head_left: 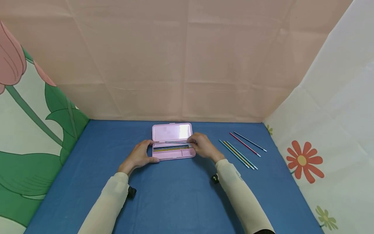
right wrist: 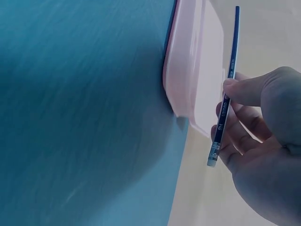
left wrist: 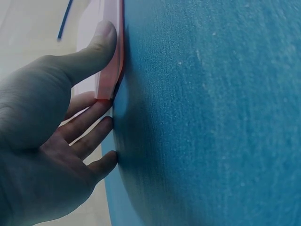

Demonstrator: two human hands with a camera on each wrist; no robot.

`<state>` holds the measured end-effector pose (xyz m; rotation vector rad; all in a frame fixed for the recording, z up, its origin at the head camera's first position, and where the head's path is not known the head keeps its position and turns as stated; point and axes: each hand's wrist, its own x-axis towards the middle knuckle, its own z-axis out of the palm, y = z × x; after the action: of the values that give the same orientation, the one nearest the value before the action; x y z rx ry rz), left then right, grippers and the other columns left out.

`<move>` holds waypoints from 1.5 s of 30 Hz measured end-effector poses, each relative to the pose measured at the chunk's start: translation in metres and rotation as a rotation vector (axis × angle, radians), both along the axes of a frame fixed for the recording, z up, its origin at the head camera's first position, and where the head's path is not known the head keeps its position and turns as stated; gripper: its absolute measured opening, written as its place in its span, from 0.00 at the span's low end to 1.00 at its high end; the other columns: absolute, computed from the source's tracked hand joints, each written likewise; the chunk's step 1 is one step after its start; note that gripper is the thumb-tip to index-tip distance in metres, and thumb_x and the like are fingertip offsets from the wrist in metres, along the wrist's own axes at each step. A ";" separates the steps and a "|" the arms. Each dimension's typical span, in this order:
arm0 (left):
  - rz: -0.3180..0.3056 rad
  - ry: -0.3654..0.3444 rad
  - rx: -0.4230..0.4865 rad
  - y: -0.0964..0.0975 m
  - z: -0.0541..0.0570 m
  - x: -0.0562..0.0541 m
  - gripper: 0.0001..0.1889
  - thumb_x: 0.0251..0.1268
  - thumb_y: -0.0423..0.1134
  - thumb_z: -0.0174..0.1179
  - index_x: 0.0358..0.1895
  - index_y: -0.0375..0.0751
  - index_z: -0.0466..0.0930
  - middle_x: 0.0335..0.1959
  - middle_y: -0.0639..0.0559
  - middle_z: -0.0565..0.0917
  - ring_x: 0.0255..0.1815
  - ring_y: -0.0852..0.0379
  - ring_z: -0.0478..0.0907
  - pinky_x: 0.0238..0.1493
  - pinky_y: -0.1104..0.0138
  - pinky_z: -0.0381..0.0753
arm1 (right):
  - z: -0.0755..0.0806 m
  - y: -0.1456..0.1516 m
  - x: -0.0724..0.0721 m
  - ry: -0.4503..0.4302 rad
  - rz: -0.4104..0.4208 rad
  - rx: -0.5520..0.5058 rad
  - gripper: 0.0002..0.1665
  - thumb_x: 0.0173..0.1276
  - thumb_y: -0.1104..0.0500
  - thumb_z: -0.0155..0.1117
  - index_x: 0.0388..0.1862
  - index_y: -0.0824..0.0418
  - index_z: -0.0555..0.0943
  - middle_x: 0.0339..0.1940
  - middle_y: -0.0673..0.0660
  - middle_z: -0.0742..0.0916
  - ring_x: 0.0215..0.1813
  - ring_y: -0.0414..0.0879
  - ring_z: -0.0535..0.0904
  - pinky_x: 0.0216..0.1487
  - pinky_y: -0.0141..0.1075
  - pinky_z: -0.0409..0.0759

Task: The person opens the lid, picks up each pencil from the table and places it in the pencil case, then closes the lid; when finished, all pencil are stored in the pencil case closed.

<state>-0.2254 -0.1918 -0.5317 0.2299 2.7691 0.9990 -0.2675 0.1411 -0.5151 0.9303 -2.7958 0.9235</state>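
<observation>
One pink pencil case lies open by the middle of the bench's far edge, its lid laid back toward that edge. The left hand holds the case's left end, thumb along the near side, fingers round behind the corner. The right hand pinches a dark blue pencil between thumb and fingers, its ferrule end low; it lies level across the hinge side, and I can't tell whether it touches the case. Dark and yellow pencils lie lengthwise in the tray. Toward the bench's far right corner, a red pencil slants beside another dark pencil, with blue-green and yellow ones grouped just nearer.
</observation>
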 end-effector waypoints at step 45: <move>-0.006 0.004 0.017 -0.002 -0.002 0.001 0.47 0.64 0.46 0.86 0.81 0.35 0.72 0.85 0.30 0.71 0.87 0.27 0.66 0.89 0.30 0.64 | -0.099 -0.054 -0.079 0.070 0.082 0.153 0.14 0.78 0.64 0.72 0.53 0.48 0.97 0.50 0.47 0.93 0.55 0.46 0.86 0.65 0.44 0.86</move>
<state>-0.2248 -0.1936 -0.5339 0.2430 2.7628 1.0223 -0.3467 0.0872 -0.6145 1.0817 -2.8198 0.6782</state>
